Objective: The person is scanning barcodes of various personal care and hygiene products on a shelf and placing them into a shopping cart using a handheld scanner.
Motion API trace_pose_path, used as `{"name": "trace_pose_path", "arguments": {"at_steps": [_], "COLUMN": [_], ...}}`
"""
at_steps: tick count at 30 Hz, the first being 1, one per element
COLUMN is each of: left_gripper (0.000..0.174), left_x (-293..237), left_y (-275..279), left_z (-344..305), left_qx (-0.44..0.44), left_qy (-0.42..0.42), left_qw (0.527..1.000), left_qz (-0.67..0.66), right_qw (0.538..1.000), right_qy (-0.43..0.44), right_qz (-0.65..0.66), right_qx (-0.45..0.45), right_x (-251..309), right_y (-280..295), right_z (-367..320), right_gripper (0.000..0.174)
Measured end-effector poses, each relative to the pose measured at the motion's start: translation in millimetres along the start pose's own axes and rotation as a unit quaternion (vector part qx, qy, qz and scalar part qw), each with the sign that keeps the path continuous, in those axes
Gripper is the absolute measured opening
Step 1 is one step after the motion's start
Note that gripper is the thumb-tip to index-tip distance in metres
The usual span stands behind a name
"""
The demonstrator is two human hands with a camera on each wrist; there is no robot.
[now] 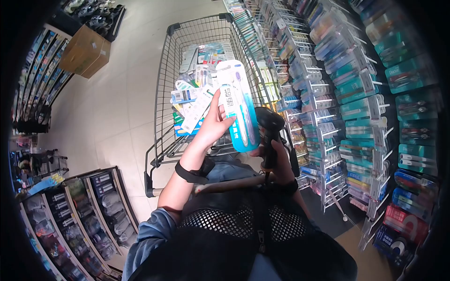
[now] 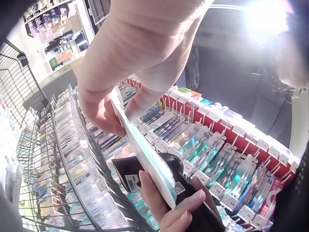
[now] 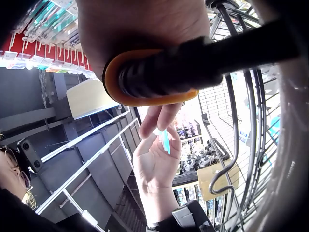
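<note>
In the head view my left hand (image 1: 214, 125) pinches a toothbrush blister pack (image 1: 249, 126), white above and teal below, by its left edge. The pack is tilted up over the near end of the cart. My right hand (image 1: 281, 164) grips a black handheld barcode scanner (image 1: 271, 121) by its handle, just right of the pack. Fingertips of that hand meet the pack's lower edge in the left wrist view, where the pack (image 2: 149, 159) appears edge-on. The right wrist view shows the scanner's orange-rimmed base (image 3: 113, 79) and black cord, with the left hand (image 3: 157, 164) beyond.
A wire shopping cart (image 1: 161, 89) stands ahead, with several packaged goods (image 1: 192, 96) inside. Hooks of hanging toothbrush packs (image 1: 356, 112) line the right side. At left are a cardboard box (image 1: 86, 51) and low shelves (image 1: 79, 210). A person (image 3: 19, 164) shows at the right wrist view's left edge.
</note>
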State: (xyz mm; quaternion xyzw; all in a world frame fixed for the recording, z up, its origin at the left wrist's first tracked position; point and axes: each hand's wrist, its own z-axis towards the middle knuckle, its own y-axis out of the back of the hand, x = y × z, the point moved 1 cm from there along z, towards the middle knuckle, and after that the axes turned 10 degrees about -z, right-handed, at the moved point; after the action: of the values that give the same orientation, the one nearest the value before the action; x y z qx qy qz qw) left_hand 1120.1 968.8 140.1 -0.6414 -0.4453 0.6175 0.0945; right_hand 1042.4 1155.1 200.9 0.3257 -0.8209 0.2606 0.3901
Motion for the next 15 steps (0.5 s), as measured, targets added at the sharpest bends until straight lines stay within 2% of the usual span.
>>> {"name": "trace_pose_path", "arguments": {"at_steps": [6,15], "left_gripper": [0.083,0.082], "left_x": [-0.4,-3.5], "left_y": [-0.2,-1.1], "left_z": [-0.4,-2.2], "left_qx": [-0.020,-0.011], "left_qy": [0.004,-0.013], "left_qw": [1.000,1.000], "left_qz": [-0.003,0.004], "right_qw": [1.000,0.999], "right_qy": [-0.002,0.025], "right_qz": [0.011,0.041], "right_qx": [0.008,0.006], "right_x": [-1.1,-10.6], "right_y": [1.7,4.9], "right_z": [1.8,7.5], "right_gripper": [0.038,0.047]}}
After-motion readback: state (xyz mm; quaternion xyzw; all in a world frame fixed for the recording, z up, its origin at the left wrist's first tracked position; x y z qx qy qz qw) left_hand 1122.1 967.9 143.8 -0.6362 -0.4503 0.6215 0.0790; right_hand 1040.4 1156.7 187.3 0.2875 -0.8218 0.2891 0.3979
